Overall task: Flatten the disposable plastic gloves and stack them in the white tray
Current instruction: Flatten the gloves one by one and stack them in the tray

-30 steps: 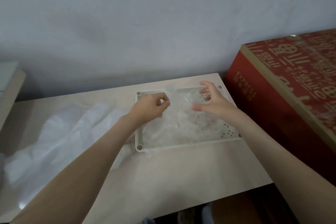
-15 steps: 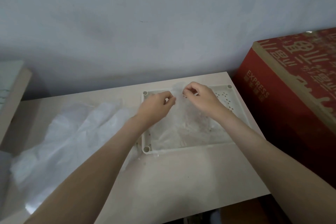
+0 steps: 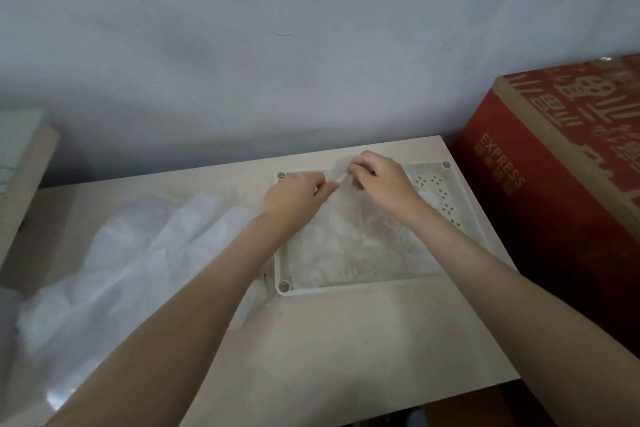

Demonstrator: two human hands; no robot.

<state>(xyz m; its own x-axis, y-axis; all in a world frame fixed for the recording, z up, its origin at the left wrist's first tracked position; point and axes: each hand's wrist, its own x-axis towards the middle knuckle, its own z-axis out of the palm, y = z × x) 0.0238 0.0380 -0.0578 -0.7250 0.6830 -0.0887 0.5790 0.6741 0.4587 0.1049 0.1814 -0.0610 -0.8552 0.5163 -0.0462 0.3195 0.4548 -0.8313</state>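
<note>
Head view: a person's left hand and right hand each pinch the far edge of a clear plastic glove spread in the white tray at a pale table's far right. More gloves lie heaped left; a red carton stands right.

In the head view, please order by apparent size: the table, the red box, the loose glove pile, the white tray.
1. table
2. red box and glove pile: they look alike, and the frame edge cuts the box, so unranked
3. white tray
</note>
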